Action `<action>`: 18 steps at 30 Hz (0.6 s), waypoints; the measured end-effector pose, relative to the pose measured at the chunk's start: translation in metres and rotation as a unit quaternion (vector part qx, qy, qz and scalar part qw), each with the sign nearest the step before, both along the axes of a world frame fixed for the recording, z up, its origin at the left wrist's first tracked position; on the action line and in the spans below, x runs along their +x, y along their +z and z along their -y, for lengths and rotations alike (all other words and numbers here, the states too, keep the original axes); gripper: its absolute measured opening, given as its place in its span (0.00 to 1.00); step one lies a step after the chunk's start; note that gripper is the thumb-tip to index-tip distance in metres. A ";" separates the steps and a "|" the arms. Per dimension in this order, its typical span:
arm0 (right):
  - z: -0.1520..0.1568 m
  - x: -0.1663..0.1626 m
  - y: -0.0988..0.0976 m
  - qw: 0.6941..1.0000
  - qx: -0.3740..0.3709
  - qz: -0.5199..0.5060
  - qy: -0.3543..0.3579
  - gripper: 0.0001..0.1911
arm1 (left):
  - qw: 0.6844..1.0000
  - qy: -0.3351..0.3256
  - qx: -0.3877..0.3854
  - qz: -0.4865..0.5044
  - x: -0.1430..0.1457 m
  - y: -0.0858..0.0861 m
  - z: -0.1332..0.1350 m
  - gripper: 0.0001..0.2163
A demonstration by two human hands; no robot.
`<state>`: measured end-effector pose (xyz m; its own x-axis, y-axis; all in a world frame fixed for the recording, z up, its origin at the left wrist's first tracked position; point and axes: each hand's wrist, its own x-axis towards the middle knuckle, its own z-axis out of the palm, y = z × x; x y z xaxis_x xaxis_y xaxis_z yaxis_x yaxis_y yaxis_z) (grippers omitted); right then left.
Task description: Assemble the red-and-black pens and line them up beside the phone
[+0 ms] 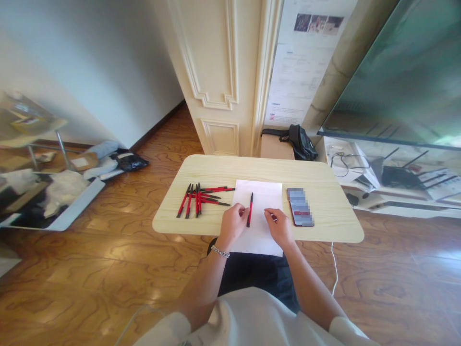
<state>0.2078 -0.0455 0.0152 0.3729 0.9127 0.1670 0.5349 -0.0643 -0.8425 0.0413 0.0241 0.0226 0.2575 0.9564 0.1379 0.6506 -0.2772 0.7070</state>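
A red and black pen (249, 209) lies on a white sheet of paper (260, 192) in the middle of a small light wooden table (216, 168). My left hand (234, 222), with a bracelet at the wrist, rests on the paper with curled fingers touching the pen's lower part. My right hand (279, 225) sits on the paper to the right, fingers curled together in a pinch; what they hold, if anything, is too small to name. A heap of several red and black pens (200, 197) lies left of the paper.
A phone (300, 206) lies right of the paper. A cream door (219, 72) and a black bag (300, 142) stand behind the table. Clutter on a low shelf (54, 192) fills the left; a glass cabinet with cables (396, 173) is at the right. A white cable (335, 269) hangs down.
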 end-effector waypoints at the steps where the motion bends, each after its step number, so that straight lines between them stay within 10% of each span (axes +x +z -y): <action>1: 0.002 0.000 0.000 1.000 0.001 0.008 0.003 0.16 | 1.000 0.010 0.003 0.016 -0.006 -0.001 0.002 0.11; 18: 0.003 0.012 -0.008 0.992 -0.016 0.121 0.041 0.14 | 0.996 -0.042 -0.001 0.082 -0.020 -0.008 0.019 0.08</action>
